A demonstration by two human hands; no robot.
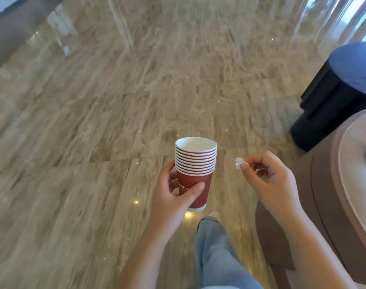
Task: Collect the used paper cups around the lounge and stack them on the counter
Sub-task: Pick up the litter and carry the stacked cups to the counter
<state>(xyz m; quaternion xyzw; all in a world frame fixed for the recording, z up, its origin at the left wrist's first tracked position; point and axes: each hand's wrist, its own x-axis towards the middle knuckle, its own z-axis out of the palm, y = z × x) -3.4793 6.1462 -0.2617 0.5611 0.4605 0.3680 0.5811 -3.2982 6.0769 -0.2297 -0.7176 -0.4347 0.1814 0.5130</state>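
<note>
The nested stack of red paper cups with white rims stood nearly upright in the left hand. Its long axis ran vertical, the open mouth faced up, and the thumb and fingers were wrapped around the lowest cup. The right hand hovered to the right of the stack at about rim height, apart from it, pinching a small crumpled white scrap between thumb and fingertip. That scrap looked likeliest to go into the open top cup, a short move leftward. The surface meant for the stack was not in view. A glossy beige marble floor stretched far ahead, with a curved brown armchair near on the right and a dark round pedestal beyond it.
</note>
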